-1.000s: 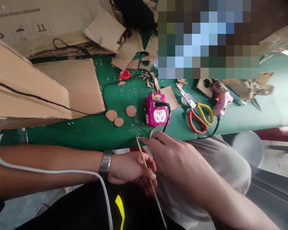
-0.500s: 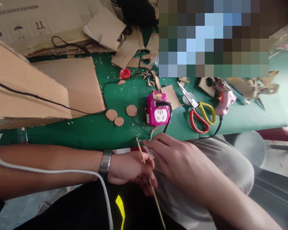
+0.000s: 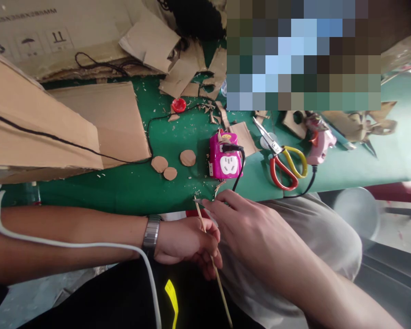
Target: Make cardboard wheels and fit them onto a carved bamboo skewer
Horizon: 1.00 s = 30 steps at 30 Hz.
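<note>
My left hand [image 3: 195, 242], with a watch on its wrist, is closed around a thin wooden stick [image 3: 221, 288] whose upper end points at the table edge. My right hand [image 3: 243, 214] is closed on a small knife; only its grey blade [image 3: 199, 201] shows, lying against the stick near the tip. The knife's handle is hidden under the fingers. Small pale shavings [image 3: 197, 193] lie on the green table just beyond the tip.
On the table [image 3: 178, 137] are cardboard discs [image 3: 159, 164], a pink power socket [image 3: 226, 157], scissors [image 3: 277, 153], a pink glue gun [image 3: 320, 144] and a red cap [image 3: 178, 105]. A cardboard box [image 3: 37, 123] stands left. A white cable [image 3: 89, 245] crosses my left forearm.
The blade has shifted slightly left, across the stick near its tip. My right hand moved a little with it; the stick's lower end swung slightly left.
</note>
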Each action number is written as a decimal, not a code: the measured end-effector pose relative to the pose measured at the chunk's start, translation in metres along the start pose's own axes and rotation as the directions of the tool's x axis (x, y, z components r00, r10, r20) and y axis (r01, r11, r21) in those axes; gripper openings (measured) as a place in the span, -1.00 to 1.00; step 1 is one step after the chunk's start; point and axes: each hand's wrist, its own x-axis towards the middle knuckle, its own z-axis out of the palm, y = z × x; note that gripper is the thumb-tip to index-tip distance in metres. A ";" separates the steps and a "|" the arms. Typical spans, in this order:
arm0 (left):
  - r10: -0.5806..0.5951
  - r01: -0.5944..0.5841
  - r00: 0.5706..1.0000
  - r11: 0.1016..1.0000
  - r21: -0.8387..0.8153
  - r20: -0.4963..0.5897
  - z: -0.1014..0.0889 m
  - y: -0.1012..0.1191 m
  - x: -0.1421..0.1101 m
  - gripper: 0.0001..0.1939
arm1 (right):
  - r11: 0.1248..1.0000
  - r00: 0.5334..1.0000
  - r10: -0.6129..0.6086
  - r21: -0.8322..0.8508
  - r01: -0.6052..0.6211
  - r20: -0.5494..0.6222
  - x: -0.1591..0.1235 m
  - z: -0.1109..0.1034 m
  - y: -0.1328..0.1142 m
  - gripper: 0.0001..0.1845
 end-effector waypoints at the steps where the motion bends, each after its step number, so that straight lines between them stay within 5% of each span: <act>1: 0.002 -0.002 1.000 1.000 -0.001 -0.001 0.000 0.000 0.000 -0.69 | 1.000 1.000 -0.003 0.005 0.003 -0.011 -0.001 0.000 0.000 -0.76; 11: 0.006 -0.006 1.000 1.000 -0.011 0.025 0.001 0.001 0.000 -0.70 | 1.000 0.996 -0.024 -0.002 0.024 -0.084 -0.002 -0.001 -0.002 -0.77; 19: 0.000 0.001 0.999 1.000 -0.028 0.034 0.001 0.001 0.000 -0.71 | 0.998 0.996 -0.033 -0.062 0.028 -0.087 -0.002 0.002 -0.004 -0.64; 30: -0.029 0.030 0.998 1.000 -0.009 0.056 0.004 -0.001 0.000 -0.70 | 0.993 0.998 -0.062 -0.101 0.059 -0.031 0.004 0.000 -0.004 -0.74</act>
